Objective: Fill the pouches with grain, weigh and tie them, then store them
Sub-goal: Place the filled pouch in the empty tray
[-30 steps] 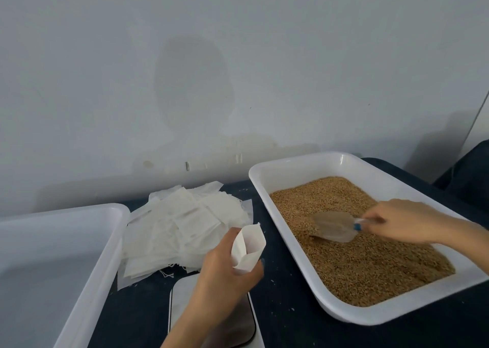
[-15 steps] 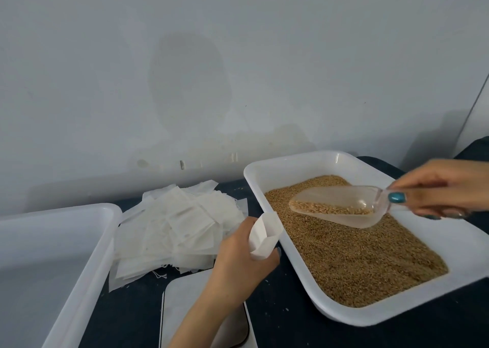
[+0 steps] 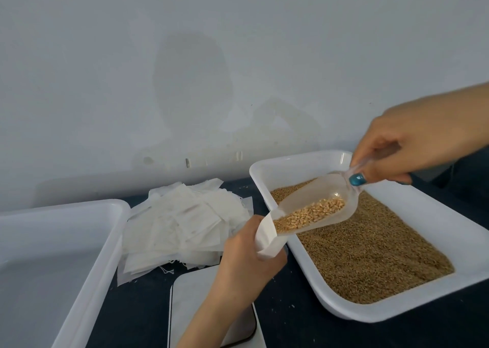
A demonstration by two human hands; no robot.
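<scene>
My left hand (image 3: 246, 255) has its fingers (image 3: 276, 263) clamped round an open pouch (image 3: 267, 241) just left of the grain tray (image 3: 291, 162). My right hand (image 3: 404, 146) pinches the handle of a clear scoop (image 3: 317, 207), which is tilted over that tray. The scoop's lip is at the pouch mouth, with grain (image 3: 312, 215) inside it.

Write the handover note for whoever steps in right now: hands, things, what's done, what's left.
Left hand holds an open pouch beside the grain tray.
Right hand pinches the scoop by its handle, with the lip tilted into the pouch mouth and grain inside the scoop.
Empty pouches are piled behind; scale under the left wrist; second white tray at left.
Done: grain scooped. Left: pour, weigh, tie, store.
</scene>
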